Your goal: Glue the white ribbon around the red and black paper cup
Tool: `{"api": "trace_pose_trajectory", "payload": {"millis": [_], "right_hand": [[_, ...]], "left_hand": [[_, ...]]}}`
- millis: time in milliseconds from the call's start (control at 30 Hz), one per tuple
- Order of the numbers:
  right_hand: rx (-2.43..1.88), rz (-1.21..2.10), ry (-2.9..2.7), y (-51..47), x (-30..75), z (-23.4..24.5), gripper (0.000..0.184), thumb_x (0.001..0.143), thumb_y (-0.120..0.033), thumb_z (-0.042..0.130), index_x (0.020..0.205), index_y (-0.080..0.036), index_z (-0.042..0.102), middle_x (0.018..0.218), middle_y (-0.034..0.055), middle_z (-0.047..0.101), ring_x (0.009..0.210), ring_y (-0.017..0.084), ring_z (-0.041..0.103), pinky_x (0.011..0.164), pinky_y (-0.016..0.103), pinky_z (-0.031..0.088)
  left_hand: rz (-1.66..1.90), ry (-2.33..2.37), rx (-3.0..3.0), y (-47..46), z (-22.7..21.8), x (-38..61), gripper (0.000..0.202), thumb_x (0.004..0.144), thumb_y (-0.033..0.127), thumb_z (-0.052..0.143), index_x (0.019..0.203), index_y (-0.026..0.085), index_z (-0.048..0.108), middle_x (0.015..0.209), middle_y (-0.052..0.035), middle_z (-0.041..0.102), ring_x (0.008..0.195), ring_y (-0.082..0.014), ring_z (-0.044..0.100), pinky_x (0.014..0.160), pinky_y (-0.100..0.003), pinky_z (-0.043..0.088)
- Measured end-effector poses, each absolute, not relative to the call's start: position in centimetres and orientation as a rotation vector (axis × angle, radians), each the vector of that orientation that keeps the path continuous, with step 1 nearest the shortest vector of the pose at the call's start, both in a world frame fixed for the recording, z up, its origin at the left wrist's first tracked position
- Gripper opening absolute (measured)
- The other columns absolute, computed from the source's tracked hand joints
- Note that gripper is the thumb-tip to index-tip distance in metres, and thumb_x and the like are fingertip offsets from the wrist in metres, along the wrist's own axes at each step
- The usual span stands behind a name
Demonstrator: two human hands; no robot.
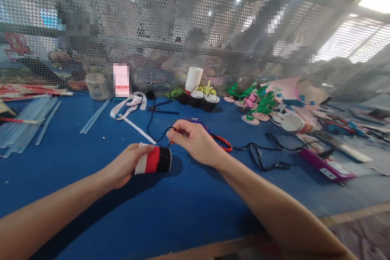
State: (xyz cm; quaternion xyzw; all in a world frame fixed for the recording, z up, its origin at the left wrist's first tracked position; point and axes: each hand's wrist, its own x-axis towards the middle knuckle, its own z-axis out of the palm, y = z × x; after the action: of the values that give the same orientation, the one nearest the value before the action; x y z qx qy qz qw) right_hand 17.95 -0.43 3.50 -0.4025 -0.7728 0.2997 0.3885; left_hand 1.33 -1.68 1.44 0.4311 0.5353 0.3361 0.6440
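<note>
A white paper cup (151,160) with a red band lies tilted on its side just above the blue table. My left hand (125,165) is closed around its rim end. Black yarn covers the cup's base end, which faces right. Between thumb and forefinger, my right hand (195,140) pinches the black yarn (150,125) just above that end. The yarn runs back to a small black ball (150,95). Partly hidden behind my right hand is a blue-and-red tool (224,143) with a black cord. White ribbon (138,128) lies behind the cup.
Clear glue sticks (29,124) and a jar (96,86) are at left. Stacked cups (195,76) stand behind two black handled cups (196,99). Green craft plants (264,105) sit back right. A cord (258,162) reaches a purple power strip (327,165). Perforated metal screen (164,20) borders the back.
</note>
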Motion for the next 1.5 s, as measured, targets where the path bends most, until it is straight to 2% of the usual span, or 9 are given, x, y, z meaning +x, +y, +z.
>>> {"api": "trace_pose_trajectory", "payload": {"millis": [233, 467, 567, 1033, 1300, 1500], "right_hand": [[-1.057, 0.694, -1.968, -0.2, 17.9, 3.3, 0.022, 0.076, -0.034, 0.044, 0.062, -0.016, 0.045, 0.058, -0.0021, 0.046, 0.056, 0.009, 0.041, 0.055, 0.022, 0.034], [-1.144, 0.711, -1.964, 0.1, 17.7, 2.7, 0.023, 0.075, -0.033, 0.045, 0.060, -0.016, 0.044, 0.055, -0.0033, 0.043, 0.051, 0.007, 0.036, 0.049, 0.020, 0.031], [-1.171, 0.735, -1.960, 0.2, 17.6, 2.5, 0.023, 0.075, -0.033, 0.045, 0.060, -0.016, 0.044, 0.054, -0.0039, 0.041, 0.049, 0.007, 0.034, 0.046, 0.020, 0.028], [-1.248, 0.755, -2.052, 0.4, 17.3, 1.9, 0.023, 0.074, -0.032, 0.047, 0.058, -0.015, 0.047, 0.052, -0.0034, 0.044, 0.049, 0.007, 0.036, 0.049, 0.021, 0.027], [-1.287, 0.745, -2.115, 0.4, 17.1, 2.0, 0.022, 0.074, -0.030, 0.047, 0.058, -0.014, 0.048, 0.053, -0.0031, 0.046, 0.050, 0.007, 0.037, 0.048, 0.020, 0.027], [-1.291, 0.759, -2.125, 0.4, 17.1, 1.8, 0.020, 0.073, -0.029, 0.049, 0.061, -0.014, 0.052, 0.054, -0.0029, 0.047, 0.050, 0.007, 0.039, 0.048, 0.019, 0.028]], "left_hand": [[0.736, 1.248, 0.992, -2.0, 1.3, 1.6, 0.022, 0.062, 0.035, 0.056, 0.067, 0.014, 0.050, 0.049, 0.0051, 0.049, 0.044, -0.0082, 0.044, 0.043, -0.019, 0.032], [0.681, 1.177, 1.215, -2.6, 0.8, 1.5, 0.026, 0.065, 0.039, 0.052, 0.061, 0.013, 0.053, 0.046, 0.0063, 0.043, 0.040, -0.0058, 0.036, 0.039, -0.017, 0.024], [0.656, 1.118, 1.258, -2.7, 0.7, 1.3, 0.028, 0.067, 0.041, 0.050, 0.061, 0.014, 0.052, 0.045, 0.0064, 0.042, 0.041, -0.0062, 0.035, 0.040, -0.018, 0.025], [0.606, 1.009, 1.466, -2.9, 1.3, 1.1, 0.027, 0.071, 0.038, 0.044, 0.063, 0.013, 0.050, 0.054, 0.0043, 0.043, 0.050, -0.0073, 0.034, 0.047, -0.018, 0.028], [0.628, 1.013, 1.464, -3.2, 1.4, 1.1, 0.024, 0.069, 0.035, 0.046, 0.059, 0.014, 0.048, 0.051, 0.0054, 0.040, 0.047, -0.0063, 0.030, 0.044, -0.018, 0.025], [0.648, 1.030, 1.399, -3.2, 1.2, 1.1, 0.022, 0.067, 0.033, 0.050, 0.057, 0.013, 0.051, 0.049, 0.0051, 0.043, 0.046, -0.0057, 0.033, 0.043, -0.017, 0.026]]}}
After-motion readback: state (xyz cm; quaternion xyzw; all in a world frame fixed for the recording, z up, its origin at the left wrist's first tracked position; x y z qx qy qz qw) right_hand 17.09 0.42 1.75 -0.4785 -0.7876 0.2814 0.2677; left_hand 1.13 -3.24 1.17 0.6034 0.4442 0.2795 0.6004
